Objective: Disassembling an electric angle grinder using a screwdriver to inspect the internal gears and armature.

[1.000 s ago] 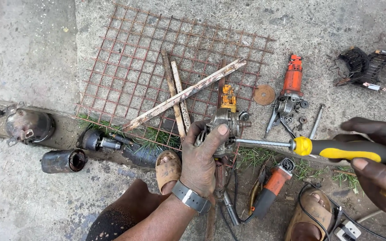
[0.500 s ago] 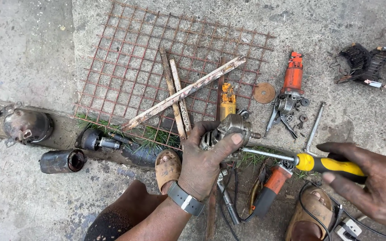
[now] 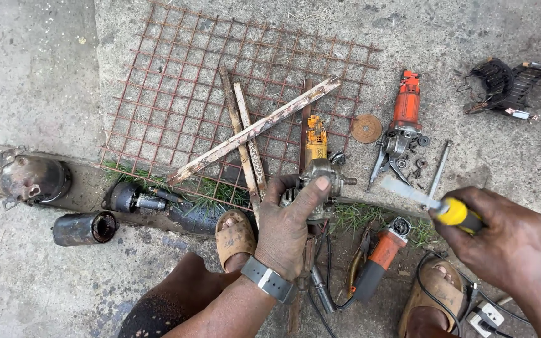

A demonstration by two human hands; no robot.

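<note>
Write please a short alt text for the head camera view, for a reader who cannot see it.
Seen from above, a person's left hand grips a grey metal power-tool head while the right hand holds a yellow-handled screwdriver beside it. On the concrete ground lie a rusty wire mesh, wooden sticks and an orange tool.

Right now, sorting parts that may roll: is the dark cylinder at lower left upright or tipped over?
Tipped over: the dark cylinder lies on its side on the concrete, open end facing right.

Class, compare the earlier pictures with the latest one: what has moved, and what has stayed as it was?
The right hand has drawn the yellow-handled screwdriver back from the grey tool body, its tip swinging up and right. The left hand keeps its grip on that body. The rusty mesh lies unchanged.
</note>
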